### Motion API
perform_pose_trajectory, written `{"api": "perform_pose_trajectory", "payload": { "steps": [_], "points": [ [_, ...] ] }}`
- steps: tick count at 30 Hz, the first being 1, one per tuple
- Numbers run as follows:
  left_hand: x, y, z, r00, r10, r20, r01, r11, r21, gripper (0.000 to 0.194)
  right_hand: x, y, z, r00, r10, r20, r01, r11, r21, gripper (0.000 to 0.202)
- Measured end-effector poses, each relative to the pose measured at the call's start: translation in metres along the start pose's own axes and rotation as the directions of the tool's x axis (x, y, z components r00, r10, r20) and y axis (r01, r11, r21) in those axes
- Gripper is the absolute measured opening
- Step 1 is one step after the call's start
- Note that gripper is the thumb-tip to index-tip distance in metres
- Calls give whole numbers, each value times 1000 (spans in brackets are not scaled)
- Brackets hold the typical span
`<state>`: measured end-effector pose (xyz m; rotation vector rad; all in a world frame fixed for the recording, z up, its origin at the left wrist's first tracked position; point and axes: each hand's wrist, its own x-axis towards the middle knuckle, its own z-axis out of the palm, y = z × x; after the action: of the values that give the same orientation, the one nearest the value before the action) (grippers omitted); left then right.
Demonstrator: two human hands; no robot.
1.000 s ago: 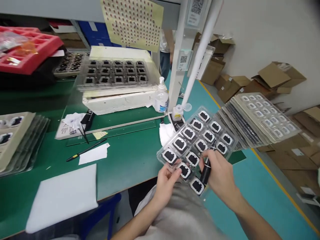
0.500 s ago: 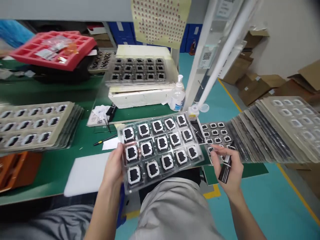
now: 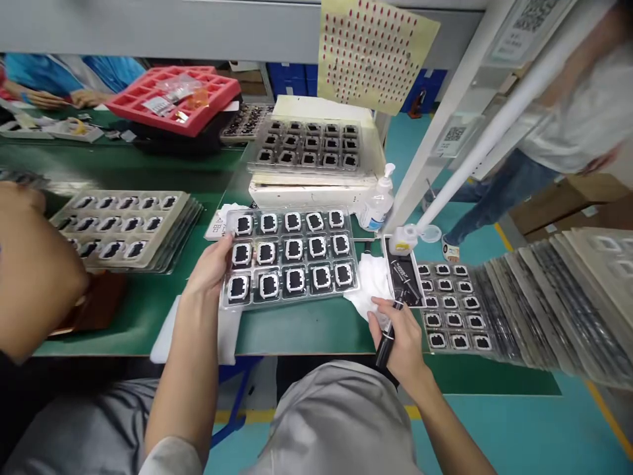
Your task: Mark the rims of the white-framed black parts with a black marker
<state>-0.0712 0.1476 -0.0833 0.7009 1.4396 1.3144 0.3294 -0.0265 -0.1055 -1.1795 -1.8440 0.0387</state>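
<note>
My left hand [image 3: 210,267] grips the left edge of a clear plastic blister tray [image 3: 280,260]. Rows of white-framed parts with black centres fill its pockets. The tray is tilted above the green table [image 3: 306,333]. A black marker [image 3: 385,348] sits in my right hand [image 3: 405,343], its dark end pointing down and toward me. That hand's fingertips are over the lower edge of a crumpled white cloth [image 3: 368,280]; whether they touch it I cannot tell. A small white box [image 3: 418,290] with black items lies just beyond the right hand.
Filled trays [image 3: 171,247] are stacked at left, beside a neighbour's blurred arm [image 3: 39,270]. At right, a flat tray [image 3: 465,310] adjoins a leaning row of trays [image 3: 539,303]. A pump bottle [image 3: 378,201] and white post [image 3: 445,125] stand behind. A person [image 3: 564,125] is beyond the post.
The tray has moved left and away from me, lying more level over the table. My right hand, still with the marker, has come left to the white cloth. A neighbour's arm has appeared at left.
</note>
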Motion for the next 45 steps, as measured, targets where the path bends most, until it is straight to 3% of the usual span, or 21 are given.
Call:
{"api": "perform_pose_trajectory", "payload": {
  "steps": [3,6,8,11,13,17,20,23,26,32,37,40,45],
  "points": [
    [10,-3,1,997,80,0,-80,993,91,53,1,5,8,992,-42,121,58,989,-136,15],
    [16,-8,3,976,217,-26,-199,931,305,63,-3,12,12,978,-43,206,105,947,-302,38],
    [16,-11,5,935,348,-67,-273,829,488,62,-5,17,13,980,-36,198,108,924,-367,49],
    [13,-15,14,852,520,-62,-346,648,678,54,-5,20,13,988,-18,153,75,923,-378,49],
    [11,-18,21,831,555,-27,-352,563,747,53,-4,20,15,991,-10,136,58,933,-355,48],
    [10,-27,29,836,535,120,-339,332,881,60,-1,16,21,997,-9,79,33,950,-309,31],
    [5,-31,32,795,569,208,-386,211,898,60,6,13,26,997,-25,72,43,962,-269,21],
    [-10,-31,33,739,640,212,-414,182,892,49,17,11,31,995,-49,92,69,971,-230,13],
    [-31,-33,30,726,656,205,-424,193,885,36,24,9,39,985,-100,139,123,978,-171,15],
    [-63,-39,3,786,556,271,-463,238,854,26,18,8,67,916,-217,337,231,973,-1,29],
    [-75,-37,-9,822,446,355,-479,202,855,35,28,9,81,935,-194,297,241,962,-132,21],
    [-77,-35,-6,829,434,351,-450,148,881,37,40,9,83,944,-184,274,230,962,-147,12],
    [-75,-32,0,842,401,362,-445,135,885,34,49,6,86,949,-152,277,198,969,-146,13]
  ]
}}
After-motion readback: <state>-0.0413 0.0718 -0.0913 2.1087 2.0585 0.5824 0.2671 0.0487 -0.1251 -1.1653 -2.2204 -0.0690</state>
